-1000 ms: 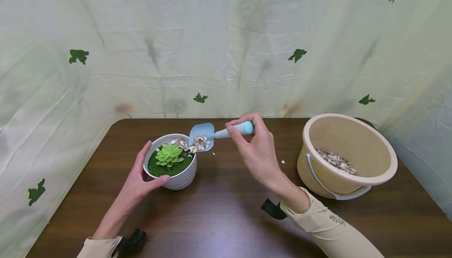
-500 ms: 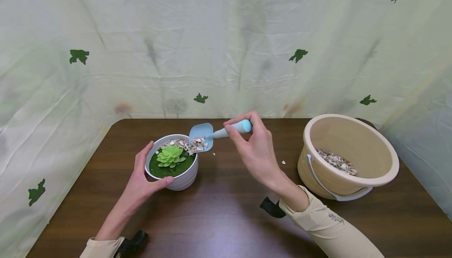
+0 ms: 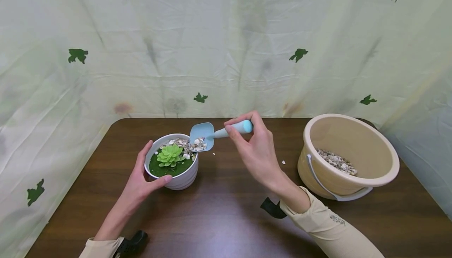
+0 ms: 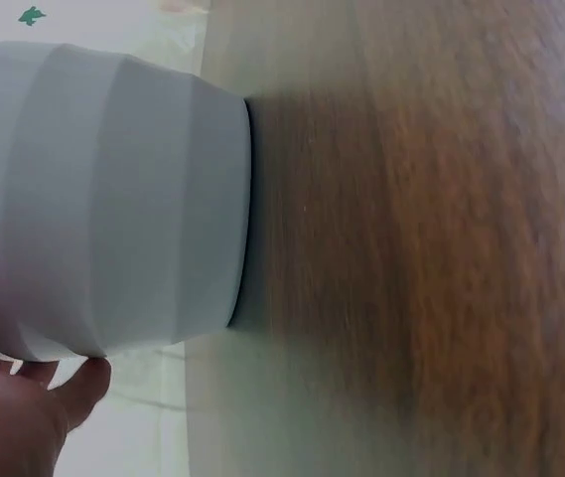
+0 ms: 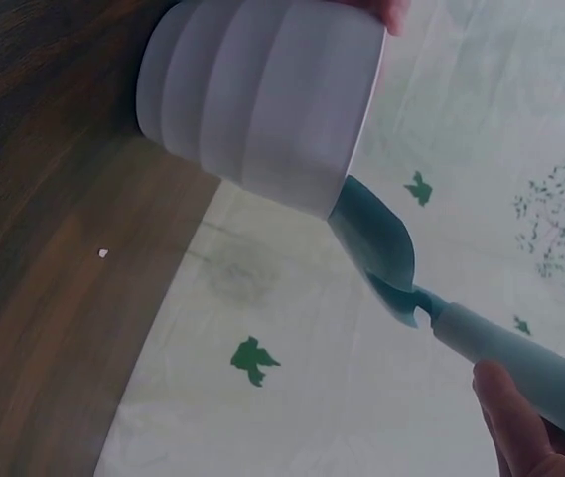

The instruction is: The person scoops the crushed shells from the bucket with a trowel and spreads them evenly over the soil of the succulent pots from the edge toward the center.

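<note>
A small light-blue shovel is pinched by its handle between the thumb and fingers of my right hand. Its blade tilts down over the right rim of a white ribbed pot, with some shell-like gravel still on it. My left hand grips the pot from the left, thumb at the front and fingers round the far side. Inside the pot a green succulent stands on a green mossy surface, with gravel behind and right of it. In the right wrist view the blade meets the pot's rim.
A beige bucket with a grey handle stands at the right, gravel lying in its bottom. Two stray bits lie on the dark wooden table. A pale curtain with leaf and bird prints hangs behind.
Gravel has slid from the shovel's blade into the pot, so less lies on the blade and more lies right of the succulent. Both hands have barely moved.
</note>
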`<state>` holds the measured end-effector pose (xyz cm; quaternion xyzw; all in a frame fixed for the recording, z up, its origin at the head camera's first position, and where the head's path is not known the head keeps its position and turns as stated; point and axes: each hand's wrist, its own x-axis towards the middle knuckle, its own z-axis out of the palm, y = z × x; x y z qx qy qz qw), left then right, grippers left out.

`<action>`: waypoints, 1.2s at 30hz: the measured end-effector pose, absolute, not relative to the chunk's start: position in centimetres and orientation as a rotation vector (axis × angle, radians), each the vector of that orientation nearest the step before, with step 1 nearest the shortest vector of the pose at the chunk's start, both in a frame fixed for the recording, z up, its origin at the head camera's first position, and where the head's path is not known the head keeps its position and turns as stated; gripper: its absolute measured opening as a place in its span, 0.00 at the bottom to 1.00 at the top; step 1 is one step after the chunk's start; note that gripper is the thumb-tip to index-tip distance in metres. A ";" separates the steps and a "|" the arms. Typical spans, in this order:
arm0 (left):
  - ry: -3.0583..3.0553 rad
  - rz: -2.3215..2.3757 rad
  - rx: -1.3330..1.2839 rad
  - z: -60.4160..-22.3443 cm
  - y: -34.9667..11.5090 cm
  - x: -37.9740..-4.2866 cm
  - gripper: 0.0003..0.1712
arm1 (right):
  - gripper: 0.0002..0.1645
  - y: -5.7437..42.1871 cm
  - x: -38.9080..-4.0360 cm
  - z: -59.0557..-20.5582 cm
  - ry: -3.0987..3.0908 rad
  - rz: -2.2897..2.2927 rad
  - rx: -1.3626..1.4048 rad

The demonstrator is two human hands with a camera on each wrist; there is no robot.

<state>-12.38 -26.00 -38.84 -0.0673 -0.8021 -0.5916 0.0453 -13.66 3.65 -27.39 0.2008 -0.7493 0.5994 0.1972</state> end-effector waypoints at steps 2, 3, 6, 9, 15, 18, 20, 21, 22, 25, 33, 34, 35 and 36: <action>-2.456 -1.772 -0.200 -38.9 -25.9 -12.5 0.60 | 0.09 3.7 -13.6 -27.4 -2.098 1.681 0.561; -2.464 -1.747 -0.194 -38.9 -25.9 -12.5 0.61 | 0.09 3.7 -13.6 -27.4 -2.098 1.681 0.564; -2.502 -1.659 -0.172 -39.0 -25.8 -12.6 0.62 | 0.10 3.7 -13.5 -27.4 -2.097 1.682 0.570; -2.529 -1.609 -0.170 -39.1 -25.8 -12.6 0.62 | 0.10 3.6 -13.5 -27.4 -2.093 1.680 0.585; -2.528 -1.694 -0.203 -38.9 -26.3 -12.4 0.58 | 0.11 3.4 -13.5 -27.4 -2.093 1.676 0.620; -2.509 -1.758 -0.222 -38.8 -26.3 -12.3 0.56 | 0.11 3.4 -13.5 -27.5 -2.091 1.679 0.621; -2.501 -1.773 -0.231 -38.8 -26.2 -12.3 0.56 | 0.11 3.3 -13.4 -27.5 -2.089 1.677 0.624; -2.490 -1.784 -0.238 -38.8 -26.2 -12.3 0.56 | 0.11 3.3 -13.4 -27.6 -2.089 1.675 0.629; -2.484 -1.792 -0.241 -38.8 -26.2 -12.4 0.56 | 0.11 3.3 -13.4 -27.6 -2.087 1.676 0.636; -2.465 -1.806 -0.250 -38.8 -26.1 -12.3 0.57 | 0.11 3.2 -13.3 -27.9 -2.076 1.679 0.666; -2.492 -1.787 -0.224 -39.0 -26.2 -12.5 0.56 | 0.12 3.4 -14.8 -30.9 -2.013 1.686 0.774; -2.501 -1.782 -0.213 -39.0 -26.1 -12.5 0.56 | 0.12 3.4 -14.7 -30.9 -2.012 1.689 0.777; -2.505 -1.780 -0.204 -38.9 -26.1 -12.5 0.56 | 0.12 3.4 -14.6 -30.9 -2.008 1.693 0.779; -2.509 -1.779 -0.191 -38.9 -26.1 -12.4 0.57 | 0.12 3.4 -14.6 -30.9 -2.006 1.693 0.780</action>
